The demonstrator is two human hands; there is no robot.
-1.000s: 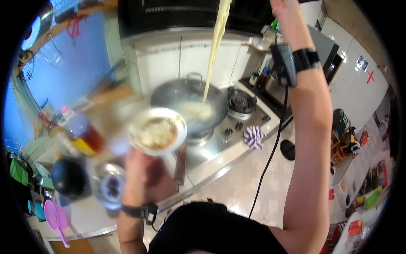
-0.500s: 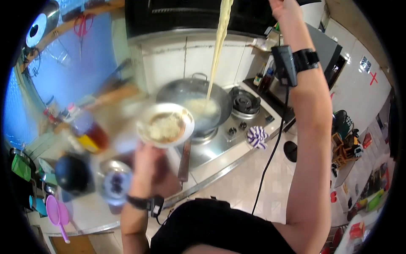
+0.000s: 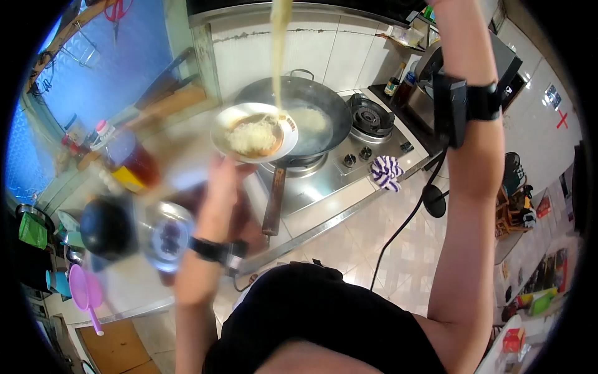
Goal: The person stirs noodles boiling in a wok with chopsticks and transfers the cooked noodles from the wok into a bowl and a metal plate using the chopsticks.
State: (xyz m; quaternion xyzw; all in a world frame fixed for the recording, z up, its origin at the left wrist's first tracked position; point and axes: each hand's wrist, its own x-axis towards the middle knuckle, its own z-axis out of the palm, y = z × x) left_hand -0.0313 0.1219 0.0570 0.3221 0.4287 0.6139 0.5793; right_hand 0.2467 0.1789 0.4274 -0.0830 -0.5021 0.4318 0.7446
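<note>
My left hand (image 3: 225, 181), a little blurred, grips the near edge of a white bowl (image 3: 221, 121). Pale noodles (image 3: 252, 137) lie in it over brown liquid. A long strand of noodles (image 3: 280, 50) hangs from the top edge of the view down to the bowl's right side. My right forearm (image 3: 473, 156) reaches up past the top edge, with the hand cut off there; what it holds is hidden. Right behind the bowl, a steaming dark wok (image 3: 333, 118) sits on the stove, with more noodles (image 3: 308, 118) in its cloudy water.
The wok's wooden handle (image 3: 274, 202) points toward me. A second burner (image 3: 370, 117) and a striped cloth (image 3: 387, 172) are to the right. On the left counter stand a bottle of reddish-brown liquid (image 3: 134, 162), a black round object (image 3: 107, 227) and a clear bowl (image 3: 168, 237).
The hanging noodles have shifted from over the wok to over the bowl. The bowl and my left hand have risen slightly in view. My right hand has passed out of the top edge.
</note>
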